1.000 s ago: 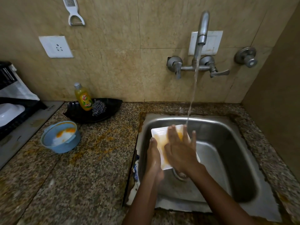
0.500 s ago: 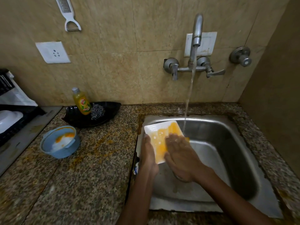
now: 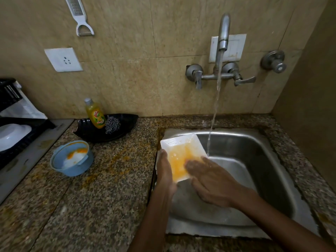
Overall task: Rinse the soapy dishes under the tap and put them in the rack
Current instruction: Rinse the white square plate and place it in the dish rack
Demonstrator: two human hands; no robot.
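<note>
- A white tray (image 3: 183,153) with yellow mess on it is held at the left edge of the sink (image 3: 254,179), in the middle of the frame.
- The tray is gripped along its left side by the left hand (image 3: 164,171).
- The right hand (image 3: 212,180) is laid flat on the tray with fingers stretched out, so nothing is held by it.
- A second ago the tray was right under the water (image 3: 216,106); now it has been moved left, and the water is seen falling just past its right corner.
- More yellow is shown now, so the rinsing is judged not done.
- The rack (image 3: 16,131) is seen at the far left, well apart.
- A blue bowl (image 3: 71,158), still dirty, is left waiting on the counter (image 3: 109,188).
</note>
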